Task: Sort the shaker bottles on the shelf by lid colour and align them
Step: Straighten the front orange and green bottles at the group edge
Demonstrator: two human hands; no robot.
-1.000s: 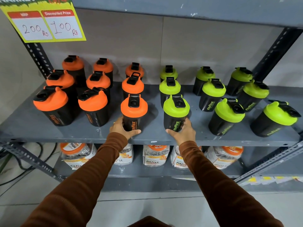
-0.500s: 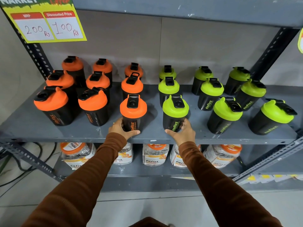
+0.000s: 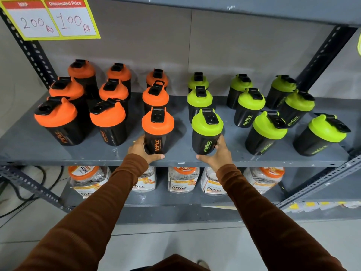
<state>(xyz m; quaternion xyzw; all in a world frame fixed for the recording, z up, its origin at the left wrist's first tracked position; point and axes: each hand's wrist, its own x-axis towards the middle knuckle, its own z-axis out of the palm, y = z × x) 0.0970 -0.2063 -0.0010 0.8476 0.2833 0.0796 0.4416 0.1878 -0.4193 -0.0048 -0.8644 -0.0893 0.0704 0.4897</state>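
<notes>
Black shaker bottles stand on a grey metal shelf (image 3: 29,153). Several with orange lids fill the left half in three columns, several with green lids fill the right half in three columns. My left hand (image 3: 141,149) grips the base of the front orange-lid bottle (image 3: 157,132) of the middle column. My right hand (image 3: 219,154) grips the base of the front green-lid bottle (image 3: 206,133) beside it. Both bottles stand upright near the shelf's front edge, a small gap between them. The far-right front green-lid bottle (image 3: 320,137) stands further right than its column.
A yellow price sign (image 3: 48,18) hangs at the upper left. Slotted steel uprights (image 3: 320,61) frame the shelf. On the lower shelf stand clear jars with orange lids (image 3: 88,178). Cables lie on the floor at left.
Both hands stay on the same two front bottles; the bottles barely shift. The view has tilted slightly.
</notes>
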